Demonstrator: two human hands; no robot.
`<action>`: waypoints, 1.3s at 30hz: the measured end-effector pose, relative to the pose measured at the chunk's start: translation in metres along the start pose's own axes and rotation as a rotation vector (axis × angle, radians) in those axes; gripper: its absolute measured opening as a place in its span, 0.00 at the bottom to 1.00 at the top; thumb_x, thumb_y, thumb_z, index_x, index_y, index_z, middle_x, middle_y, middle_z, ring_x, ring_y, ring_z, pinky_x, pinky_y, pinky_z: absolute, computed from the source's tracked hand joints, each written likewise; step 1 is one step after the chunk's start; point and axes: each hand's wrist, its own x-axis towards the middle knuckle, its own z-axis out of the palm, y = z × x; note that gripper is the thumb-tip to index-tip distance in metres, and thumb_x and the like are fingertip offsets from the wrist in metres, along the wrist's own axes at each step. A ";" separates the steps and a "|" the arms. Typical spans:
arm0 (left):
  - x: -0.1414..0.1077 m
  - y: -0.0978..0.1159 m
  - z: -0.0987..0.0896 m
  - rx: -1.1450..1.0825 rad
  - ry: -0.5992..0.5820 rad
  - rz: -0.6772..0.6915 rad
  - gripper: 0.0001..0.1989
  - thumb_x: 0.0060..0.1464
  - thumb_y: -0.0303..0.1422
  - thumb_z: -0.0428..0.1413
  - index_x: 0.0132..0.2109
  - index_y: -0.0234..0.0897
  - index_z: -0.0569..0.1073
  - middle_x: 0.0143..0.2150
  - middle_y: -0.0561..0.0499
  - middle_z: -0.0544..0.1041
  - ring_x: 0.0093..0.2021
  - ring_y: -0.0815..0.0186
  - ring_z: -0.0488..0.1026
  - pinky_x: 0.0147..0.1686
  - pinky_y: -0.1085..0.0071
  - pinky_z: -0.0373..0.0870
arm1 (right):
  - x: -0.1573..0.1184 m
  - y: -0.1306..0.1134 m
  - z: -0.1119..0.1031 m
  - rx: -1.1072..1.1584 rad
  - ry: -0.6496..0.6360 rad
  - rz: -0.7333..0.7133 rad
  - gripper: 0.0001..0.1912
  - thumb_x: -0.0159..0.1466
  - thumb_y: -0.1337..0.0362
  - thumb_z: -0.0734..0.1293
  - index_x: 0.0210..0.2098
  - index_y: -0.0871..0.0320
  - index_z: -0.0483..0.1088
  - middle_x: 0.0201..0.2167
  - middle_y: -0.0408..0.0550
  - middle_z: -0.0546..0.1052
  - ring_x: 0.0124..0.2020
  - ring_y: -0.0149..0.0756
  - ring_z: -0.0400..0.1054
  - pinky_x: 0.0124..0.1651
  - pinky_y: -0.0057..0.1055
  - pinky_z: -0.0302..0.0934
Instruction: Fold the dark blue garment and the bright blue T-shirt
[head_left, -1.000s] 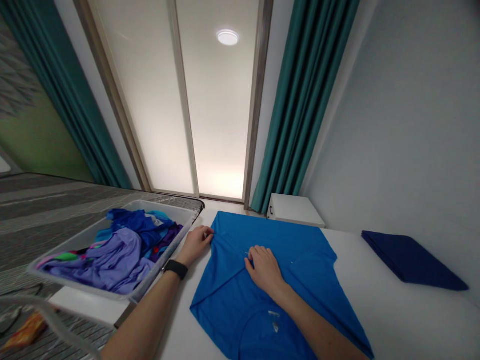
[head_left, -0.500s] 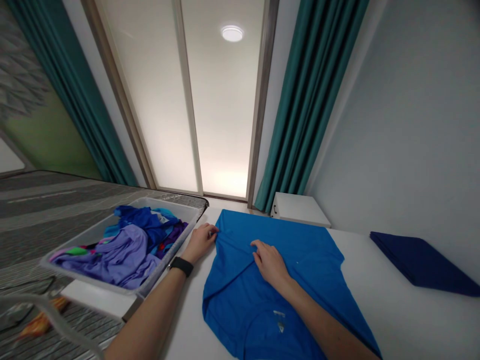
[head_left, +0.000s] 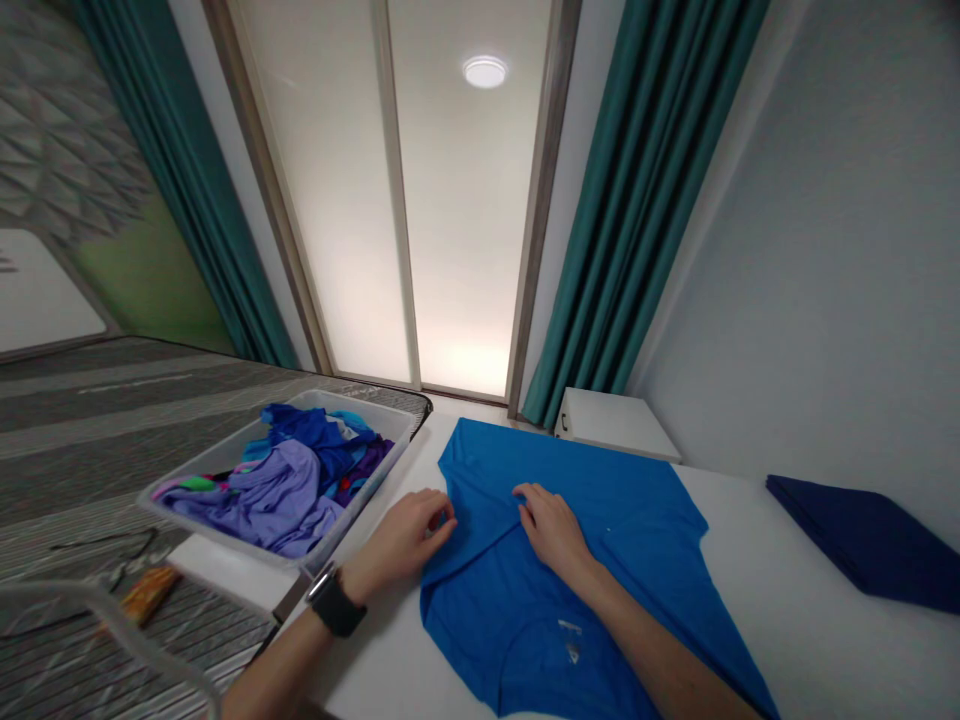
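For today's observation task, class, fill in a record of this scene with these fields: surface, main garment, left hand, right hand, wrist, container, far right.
Surface: white table
Main garment: blue shirt, spread out, neckline toward the person
Left hand: left hand, fingers curled, by the shirt's left edge; contact unclear
Right hand: right hand, over the shirt, fingers slightly bent
Wrist: dark watch, on the left
Container: translucent tub, left of the shirt, holding jumbled clothes
Far right: navy cloth, folded
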 end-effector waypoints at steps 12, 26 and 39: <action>-0.068 -0.003 0.011 0.053 -0.048 0.000 0.03 0.57 0.33 0.54 0.40 0.43 0.71 0.34 0.52 0.73 0.35 0.61 0.68 0.36 0.68 0.60 | 0.008 0.025 -0.036 0.138 -0.263 -0.002 0.17 0.67 0.66 0.59 0.54 0.56 0.67 0.42 0.49 0.75 0.40 0.36 0.69 0.42 0.30 0.58; -0.072 -0.020 0.024 -0.022 -0.029 0.036 0.08 0.62 0.39 0.50 0.39 0.40 0.68 0.32 0.51 0.71 0.32 0.63 0.68 0.33 0.70 0.61 | -0.009 0.082 -0.136 0.271 -0.473 0.154 0.18 0.67 0.64 0.57 0.54 0.57 0.67 0.39 0.48 0.75 0.33 0.33 0.68 0.36 0.28 0.61; -0.073 -0.005 0.014 0.002 -0.058 0.066 0.04 0.61 0.33 0.51 0.40 0.39 0.69 0.34 0.51 0.71 0.35 0.63 0.68 0.36 0.68 0.62 | -0.001 0.030 -0.051 0.118 -0.314 -0.023 0.16 0.68 0.64 0.57 0.52 0.56 0.68 0.36 0.47 0.78 0.35 0.36 0.71 0.35 0.28 0.56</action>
